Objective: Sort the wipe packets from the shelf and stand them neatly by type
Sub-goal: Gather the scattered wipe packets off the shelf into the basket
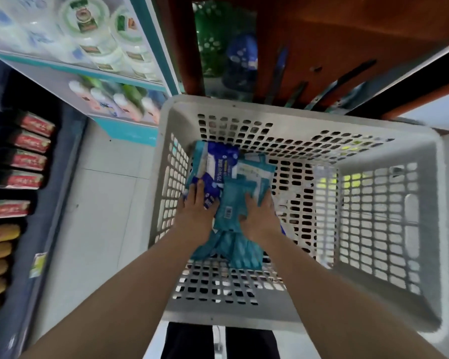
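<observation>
A white perforated plastic basket (389,156) stands on the floor below me. Both my arms reach down into its left half. My left hand (196,206) presses on dark blue wipe packets (218,161) printed with "75%". My right hand (257,216) grips a bundle of teal wipe packets (231,203), one showing a barcode. More teal packets (241,252) hang below my wrists. A pale teal and white packet (254,172) lies behind the bundle.
A teal-edged shelf (130,73) at upper left holds round white tubs and bottles. Red boxes (29,161) line a dark shelf at far left. An orange-brown shelf unit (322,47) with green and blue packs rises behind the basket. Pale floor tiles (101,203) lie between.
</observation>
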The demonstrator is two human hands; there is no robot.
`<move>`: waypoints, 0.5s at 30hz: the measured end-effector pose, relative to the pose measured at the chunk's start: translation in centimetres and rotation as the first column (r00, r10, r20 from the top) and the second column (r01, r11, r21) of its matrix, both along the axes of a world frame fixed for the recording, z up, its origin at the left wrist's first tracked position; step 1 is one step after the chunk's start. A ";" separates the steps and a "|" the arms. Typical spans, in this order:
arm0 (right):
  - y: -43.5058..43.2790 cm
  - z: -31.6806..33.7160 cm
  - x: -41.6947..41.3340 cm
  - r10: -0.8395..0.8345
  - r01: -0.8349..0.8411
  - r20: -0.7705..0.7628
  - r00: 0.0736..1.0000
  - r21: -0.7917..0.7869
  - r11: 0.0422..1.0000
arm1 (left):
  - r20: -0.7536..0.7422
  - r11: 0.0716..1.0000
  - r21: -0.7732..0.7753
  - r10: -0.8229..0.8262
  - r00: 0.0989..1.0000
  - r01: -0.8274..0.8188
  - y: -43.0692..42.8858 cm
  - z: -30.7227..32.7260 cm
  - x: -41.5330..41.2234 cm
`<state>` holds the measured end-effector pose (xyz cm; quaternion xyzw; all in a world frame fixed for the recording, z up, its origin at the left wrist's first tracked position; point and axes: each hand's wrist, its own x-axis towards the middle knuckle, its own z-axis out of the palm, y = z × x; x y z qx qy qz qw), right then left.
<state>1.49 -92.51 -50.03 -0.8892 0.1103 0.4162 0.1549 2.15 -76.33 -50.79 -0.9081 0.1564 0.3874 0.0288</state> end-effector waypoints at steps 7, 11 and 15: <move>-0.9 0.3 -0.4 0.146 -0.146 0.017 0.989 -0.011 0.989 | 0.003 0.998 -0.008 0.064 0.998 -0.064 -0.3 1.9 0.3; -0.7 2.9 -0.8 0.179 -0.181 0.086 0.980 0.018 0.983 | 0.041 0.995 -0.020 0.096 0.995 -0.095 -0.5 4.4 -0.2; -0.4 6.4 -0.9 0.272 -0.279 0.199 0.942 0.007 0.960 | 0.144 0.989 -0.042 0.143 0.979 -0.139 -0.6 8.0 -0.9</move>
